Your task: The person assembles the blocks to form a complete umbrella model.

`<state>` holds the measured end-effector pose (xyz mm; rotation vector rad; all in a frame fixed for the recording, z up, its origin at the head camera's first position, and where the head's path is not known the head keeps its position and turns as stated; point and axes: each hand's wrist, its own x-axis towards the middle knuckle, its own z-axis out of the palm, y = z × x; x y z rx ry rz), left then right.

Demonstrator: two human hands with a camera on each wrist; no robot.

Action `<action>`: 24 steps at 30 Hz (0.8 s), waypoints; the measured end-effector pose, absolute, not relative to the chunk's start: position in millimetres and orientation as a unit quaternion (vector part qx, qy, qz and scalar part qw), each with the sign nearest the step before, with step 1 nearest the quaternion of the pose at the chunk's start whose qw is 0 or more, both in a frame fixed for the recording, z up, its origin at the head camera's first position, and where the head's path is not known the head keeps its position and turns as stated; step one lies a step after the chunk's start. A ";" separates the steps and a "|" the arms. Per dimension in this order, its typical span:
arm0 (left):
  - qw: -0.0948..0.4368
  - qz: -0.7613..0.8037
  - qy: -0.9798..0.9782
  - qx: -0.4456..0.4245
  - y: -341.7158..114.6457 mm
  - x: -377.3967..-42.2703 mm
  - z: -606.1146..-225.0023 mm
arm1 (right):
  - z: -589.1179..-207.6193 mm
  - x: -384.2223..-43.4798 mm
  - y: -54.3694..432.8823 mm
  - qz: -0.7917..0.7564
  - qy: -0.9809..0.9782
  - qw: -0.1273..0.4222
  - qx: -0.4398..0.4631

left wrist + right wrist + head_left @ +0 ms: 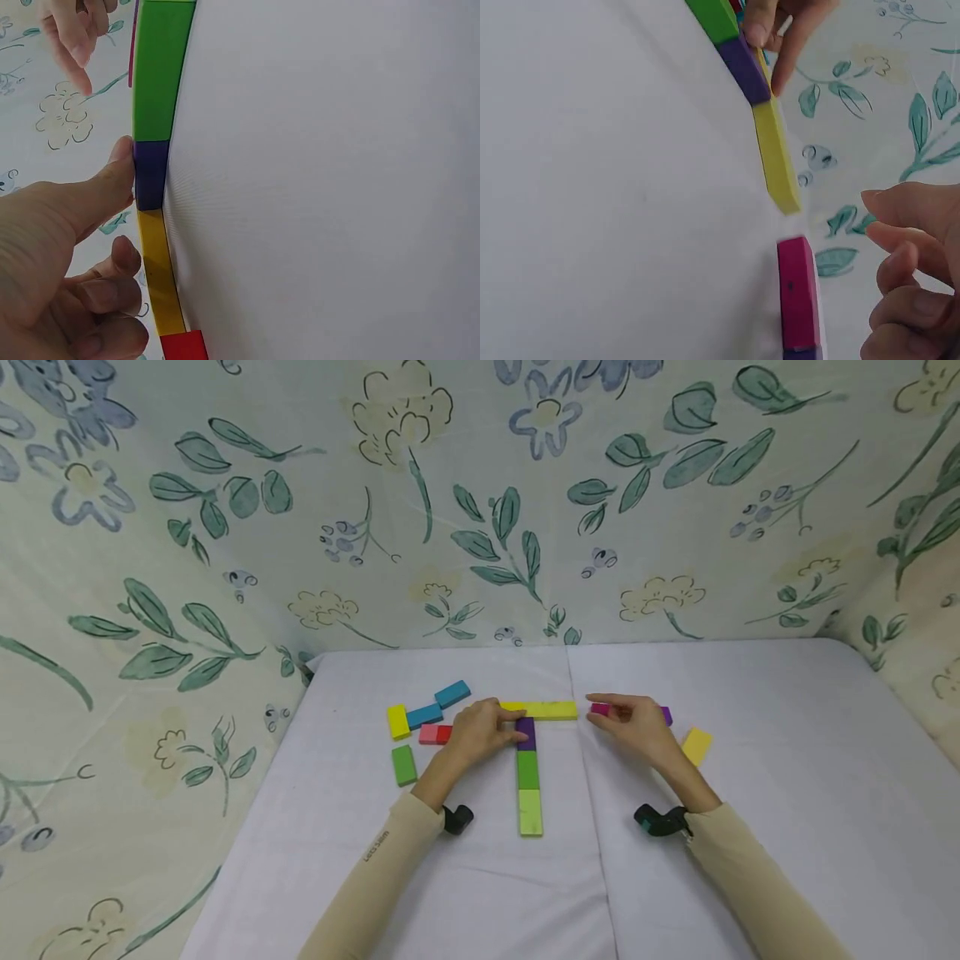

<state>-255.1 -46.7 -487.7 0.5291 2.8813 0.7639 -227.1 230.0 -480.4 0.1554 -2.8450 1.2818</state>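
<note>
My left hand (480, 725) is where a purple block (527, 735) meets a yellow bar (551, 710). Its thumb (120, 166) touches the purple block's edge, and its index fingertip (517, 714) lies at the bar. Whether these fingers pinch anything is hidden. Below the purple block runs a green block (528, 770), then a light green block (530, 812), forming a T with the bar. My right hand (632, 722) hovers beside a magenta block (799, 292), thumb and index spread apart and nothing held. A gap separates the magenta block from the bar.
Left of the T lie blue blocks (424, 717), a yellow block (398, 722), a pink block (429, 734), a red block (444, 734) and a green block (404, 765). At right are a violet block (666, 716) and a yellow-orange block (697, 746). White cloth (465, 902) covers the table.
</note>
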 end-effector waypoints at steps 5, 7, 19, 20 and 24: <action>0.065 0.249 0.951 0.171 -45.0 -255.3 -486.6 | -473.6 -220.8 262.6 0.341 -0.937 0.065 0.045; 0.070 0.251 0.951 0.168 -44.9 -255.4 -486.9 | -474.6 -219.9 271.8 0.333 -0.940 0.061 0.045; 0.085 0.275 0.944 0.163 -47.5 -255.2 -487.1 | -493.8 -233.1 289.7 0.352 -0.935 0.003 0.055; 0.086 0.276 0.943 0.163 -47.3 -255.1 -487.0 | -494.1 -234.2 289.3 0.349 -0.936 0.003 0.058; 0.088 0.273 0.944 0.162 -46.8 -255.2 -487.1 | -492.6 -237.6 285.2 0.342 -0.937 -0.001 0.067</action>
